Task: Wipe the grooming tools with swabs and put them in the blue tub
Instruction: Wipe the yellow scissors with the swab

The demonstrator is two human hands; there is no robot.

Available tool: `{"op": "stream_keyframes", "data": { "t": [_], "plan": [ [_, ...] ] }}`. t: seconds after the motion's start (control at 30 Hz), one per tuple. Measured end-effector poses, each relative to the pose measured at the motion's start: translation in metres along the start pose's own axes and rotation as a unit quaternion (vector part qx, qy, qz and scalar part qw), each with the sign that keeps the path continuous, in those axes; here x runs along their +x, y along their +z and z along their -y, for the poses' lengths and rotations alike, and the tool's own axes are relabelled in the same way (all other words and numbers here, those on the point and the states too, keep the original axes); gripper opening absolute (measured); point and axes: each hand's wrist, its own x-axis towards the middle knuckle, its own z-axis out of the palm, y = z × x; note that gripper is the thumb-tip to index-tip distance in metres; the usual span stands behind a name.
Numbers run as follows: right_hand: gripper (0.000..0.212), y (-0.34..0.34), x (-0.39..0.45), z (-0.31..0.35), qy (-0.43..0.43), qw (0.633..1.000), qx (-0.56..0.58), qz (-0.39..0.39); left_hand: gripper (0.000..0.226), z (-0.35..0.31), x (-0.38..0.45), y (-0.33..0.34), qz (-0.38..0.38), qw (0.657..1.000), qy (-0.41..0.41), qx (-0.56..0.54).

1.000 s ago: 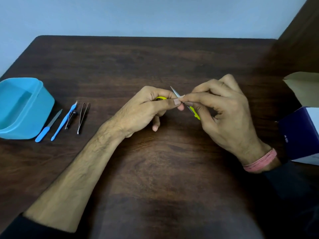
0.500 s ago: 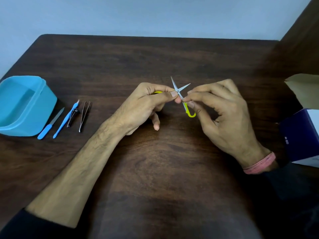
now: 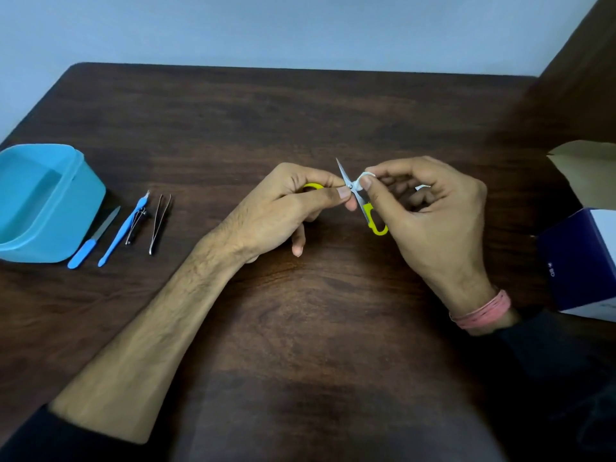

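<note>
The left hand (image 3: 286, 208) grips one yellow handle of the small scissors (image 3: 361, 201) near the pivot. The right hand (image 3: 430, 211) pinches a white swab (image 3: 361, 178) against the blades, just beside the left thumb. The scissors are held above the dark wooden surface (image 3: 300, 328). At the left edge stands the blue tub (image 3: 83, 195). Beside it lie a nail file (image 3: 93, 240), a blue tool (image 3: 125, 228), a nail clipper (image 3: 136, 225) and tweezers (image 3: 160, 223). A dark blue box (image 3: 580, 261) stands at the right.
</note>
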Motion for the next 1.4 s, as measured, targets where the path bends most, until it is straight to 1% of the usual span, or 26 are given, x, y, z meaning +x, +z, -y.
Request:
{"op": "stream_keyframes", "data": {
  "t": [0.1,0.23,0.33,0.47,0.6,0.87,0.93,1.0,1.07,1.13,1.27,1.4],
  "plan": [
    [0.004,0.002,-0.002,0.002,-0.009,1.000,-0.012,0.009,0.025,0.000,-0.001,0.000,0.002,1.000,0.007,0.008],
    [0.003,0.001,0.000,0.001,0.017,1.000,-0.001,-0.004,0.024,0.002,-0.001,0.001,-0.003,1.000,0.011,0.018],
    [0.004,0.002,-0.001,0.002,0.004,1.000,-0.013,0.011,0.024,0.002,0.000,0.002,-0.003,1.000,0.010,0.019],
    [0.004,-0.001,0.002,-0.001,0.026,1.000,-0.006,-0.012,0.023,0.004,0.001,0.001,-0.006,1.000,0.010,0.024],
    [0.004,-0.002,0.000,-0.001,0.002,0.999,-0.037,-0.001,0.024,0.004,0.001,0.001,-0.002,0.999,0.015,0.033],
    [0.004,0.001,-0.002,0.002,-0.018,0.998,-0.052,0.007,0.025,0.003,-0.001,0.001,0.004,1.000,0.010,0.028],
    [0.004,0.002,0.000,0.001,-0.002,0.999,-0.037,0.008,0.024,0.003,-0.002,0.001,-0.003,1.000,0.010,0.029],
    [0.005,-0.001,0.002,-0.001,0.037,0.999,-0.001,0.012,0.024,0.003,-0.002,0.001,-0.006,1.000,0.012,0.026],
    [0.005,-0.002,0.002,-0.001,0.070,0.994,0.072,0.048,0.023,0.003,-0.001,0.001,-0.004,1.000,0.012,0.024],
    [0.005,-0.002,0.001,-0.002,0.079,0.987,0.119,0.074,0.023,0.002,-0.001,0.001,-0.001,1.000,0.012,0.026],
    [0.007,0.000,0.004,-0.006,0.080,0.987,0.126,0.058,0.027,0.000,-0.001,0.001,0.008,0.999,0.017,0.028],
    [0.006,-0.006,0.012,-0.018,0.099,0.988,0.113,0.034,0.035,0.004,0.000,-0.003,0.002,0.999,-0.015,-0.038]
  ]
}}
